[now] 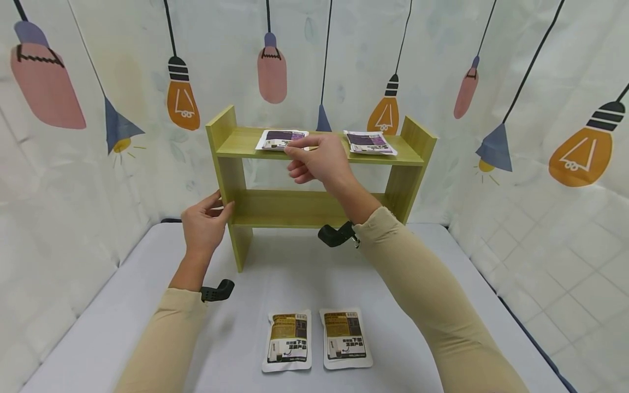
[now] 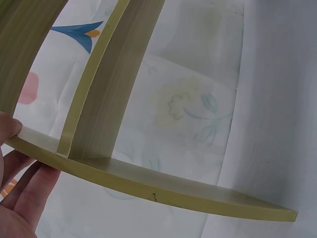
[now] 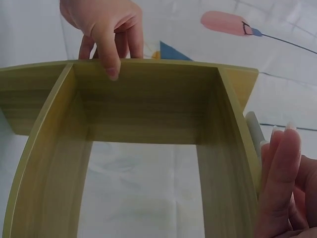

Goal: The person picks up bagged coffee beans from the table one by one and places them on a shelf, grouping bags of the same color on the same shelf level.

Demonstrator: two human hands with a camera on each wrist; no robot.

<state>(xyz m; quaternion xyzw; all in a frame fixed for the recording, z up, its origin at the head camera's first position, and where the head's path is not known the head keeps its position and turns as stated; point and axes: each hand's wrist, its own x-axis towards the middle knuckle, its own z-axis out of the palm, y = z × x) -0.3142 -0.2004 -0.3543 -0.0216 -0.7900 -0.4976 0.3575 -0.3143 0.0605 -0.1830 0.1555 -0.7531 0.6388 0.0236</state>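
Note:
A green wooden shelf [image 1: 295,207] with two boards stands at the back of the grey table. My left hand [image 1: 216,210] grips its left side panel, thumb on the front edge and fingers behind; the right wrist view shows this left hand [image 3: 106,29] and the left wrist view its fingers [image 2: 22,196]. My right hand [image 1: 302,147] is at the top board's front edge and pinches the near corner of a purple-and-white packet [image 1: 281,139] lying there. A second purple packet [image 1: 369,142] lies on the right of the top board. In the right wrist view the right hand's fingers [image 3: 282,178] lie beside the top board.
Two brown-and-white packets [image 1: 287,340] [image 1: 345,338] lie side by side near the table's front edge. A curtain printed with lamps [image 1: 182,98] closes off the back and both sides. The shelf's lower board [image 1: 295,215] holds nothing.

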